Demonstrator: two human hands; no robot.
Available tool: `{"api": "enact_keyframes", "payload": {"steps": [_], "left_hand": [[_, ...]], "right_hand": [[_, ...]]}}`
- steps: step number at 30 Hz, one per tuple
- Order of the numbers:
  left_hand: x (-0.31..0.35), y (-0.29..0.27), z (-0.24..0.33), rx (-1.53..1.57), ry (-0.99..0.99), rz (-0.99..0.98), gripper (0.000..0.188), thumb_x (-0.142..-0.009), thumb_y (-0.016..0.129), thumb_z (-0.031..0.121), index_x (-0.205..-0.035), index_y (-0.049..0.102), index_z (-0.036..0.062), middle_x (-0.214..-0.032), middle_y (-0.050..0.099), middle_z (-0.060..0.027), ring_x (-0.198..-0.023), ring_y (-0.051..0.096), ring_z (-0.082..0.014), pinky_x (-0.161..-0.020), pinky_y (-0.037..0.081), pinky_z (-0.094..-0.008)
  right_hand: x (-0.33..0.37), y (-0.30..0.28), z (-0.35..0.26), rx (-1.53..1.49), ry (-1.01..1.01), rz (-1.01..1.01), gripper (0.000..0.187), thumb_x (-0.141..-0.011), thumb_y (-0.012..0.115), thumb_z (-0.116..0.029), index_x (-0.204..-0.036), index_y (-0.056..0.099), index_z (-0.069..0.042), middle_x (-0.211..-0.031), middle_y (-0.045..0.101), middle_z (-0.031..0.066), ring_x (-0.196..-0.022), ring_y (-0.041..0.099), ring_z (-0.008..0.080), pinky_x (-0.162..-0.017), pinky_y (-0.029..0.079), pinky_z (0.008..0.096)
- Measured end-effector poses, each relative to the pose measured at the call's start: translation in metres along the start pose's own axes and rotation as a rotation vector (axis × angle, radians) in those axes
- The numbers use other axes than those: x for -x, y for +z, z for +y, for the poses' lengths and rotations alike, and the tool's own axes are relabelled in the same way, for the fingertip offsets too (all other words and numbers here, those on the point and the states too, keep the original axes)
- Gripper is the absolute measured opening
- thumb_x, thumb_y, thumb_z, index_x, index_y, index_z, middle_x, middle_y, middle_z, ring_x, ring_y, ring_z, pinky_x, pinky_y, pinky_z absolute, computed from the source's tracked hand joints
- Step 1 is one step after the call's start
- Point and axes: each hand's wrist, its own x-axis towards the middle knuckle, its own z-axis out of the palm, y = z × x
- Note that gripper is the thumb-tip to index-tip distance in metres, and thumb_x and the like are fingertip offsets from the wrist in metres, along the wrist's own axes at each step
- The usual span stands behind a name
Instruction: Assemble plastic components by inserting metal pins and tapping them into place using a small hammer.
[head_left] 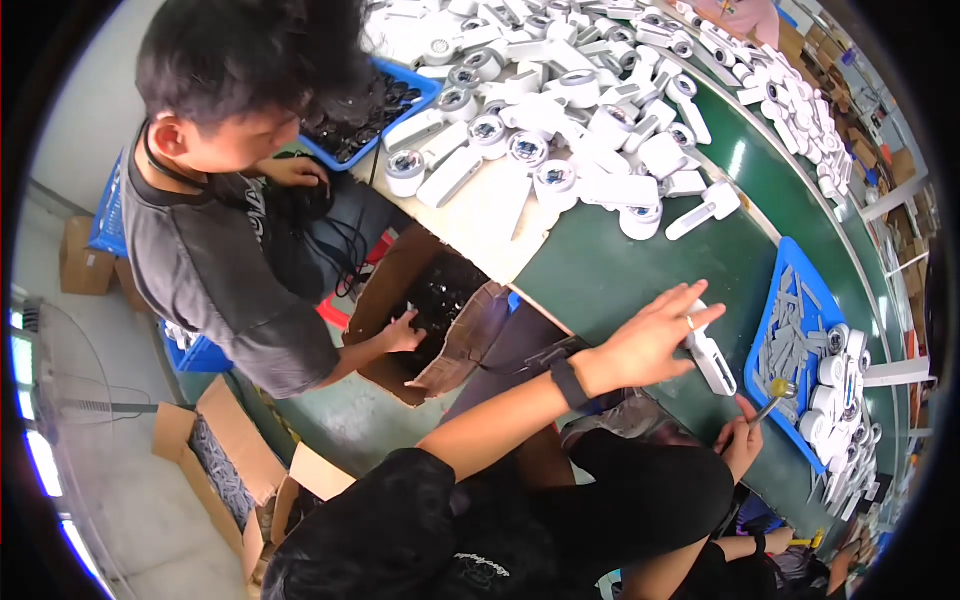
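My left hand (655, 340) reaches over the green work surface, with a ring on one finger and a dark band at the wrist. Its thumb and fingers are around the upper end of a white handheld device (712, 365), whose slotted handle points toward me. Close to the lower end of that handle, my right hand (738, 442) is closed on a small tool with a metal shaft and a yellowish head (782, 388). The tool's head is over the edge of a blue tray (757, 345) holding many grey strips (785, 335).
White devices with round heads (575, 90) lie heaped at the far side, and more (840, 400) lie beyond the blue tray. At left, a person (220, 240) reaches into a cardboard box (465, 345) of dark parts. Another blue tray (425, 90) holds black parts.
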Motion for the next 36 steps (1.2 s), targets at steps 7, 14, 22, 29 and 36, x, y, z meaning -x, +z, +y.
{"api": "enact_keyframes", "payload": {"steps": [7,14,22,29,36], "left_hand": [[0.008,0.023,-0.014,-0.114,0.067,0.110,0.055,-0.091,0.075,0.016,-0.143,0.059,0.0110,-0.159,0.044,-0.0145,-0.142,0.046,-0.0419,-0.117,0.043,-0.0472],[0.010,0.021,-0.008,-0.191,0.038,0.136,0.049,-0.093,0.071,0.016,-0.140,0.060,0.0098,-0.156,0.045,-0.0139,-0.139,0.048,-0.0414,-0.112,0.049,-0.0471],[0.018,0.014,-0.009,-0.215,0.042,0.138,0.051,-0.093,0.070,0.013,-0.142,0.058,0.0083,-0.158,0.042,-0.0177,-0.142,0.045,-0.0438,-0.115,0.046,-0.0478],[-0.001,0.034,-0.011,-0.097,0.135,0.275,0.052,-0.087,0.066,-0.001,-0.138,0.062,0.0049,-0.151,0.047,-0.0255,-0.141,0.044,-0.0479,-0.122,0.035,-0.0531],[-0.008,-0.024,0.034,-0.309,0.051,0.060,0.059,-0.085,0.078,0.007,-0.141,0.061,0.0070,-0.164,0.038,-0.0232,-0.153,0.031,-0.0479,-0.122,0.030,-0.0559]], "right_hand": [[-0.007,0.000,0.002,0.045,0.004,-0.036,0.044,-0.105,0.062,-0.019,-0.143,0.058,0.004,-0.063,0.054,-0.0003,-0.044,0.040,0.0037,-0.041,0.025,0.0211],[-0.019,-0.003,0.008,0.139,-0.009,-0.076,0.047,-0.103,0.066,-0.012,-0.148,0.057,-0.002,-0.072,0.057,-0.0024,-0.048,0.040,0.0032,-0.045,0.029,0.0199],[-0.019,0.027,-0.020,0.275,0.105,-0.107,0.039,-0.106,0.065,-0.024,-0.141,0.065,-0.007,-0.069,0.059,-0.0016,-0.038,0.036,0.0026,-0.035,0.022,0.0233],[-0.010,0.014,-0.024,0.238,0.054,-0.029,0.040,-0.106,0.063,-0.028,-0.137,0.066,-0.002,-0.069,0.064,-0.0003,-0.042,0.038,0.0021,-0.038,0.025,0.0212],[0.002,-0.001,-0.039,-0.166,0.084,0.064,0.033,-0.112,0.053,-0.028,-0.108,0.065,0.002,-0.060,0.060,0.0063,-0.036,0.045,0.0100,-0.034,0.031,0.0238]]}}
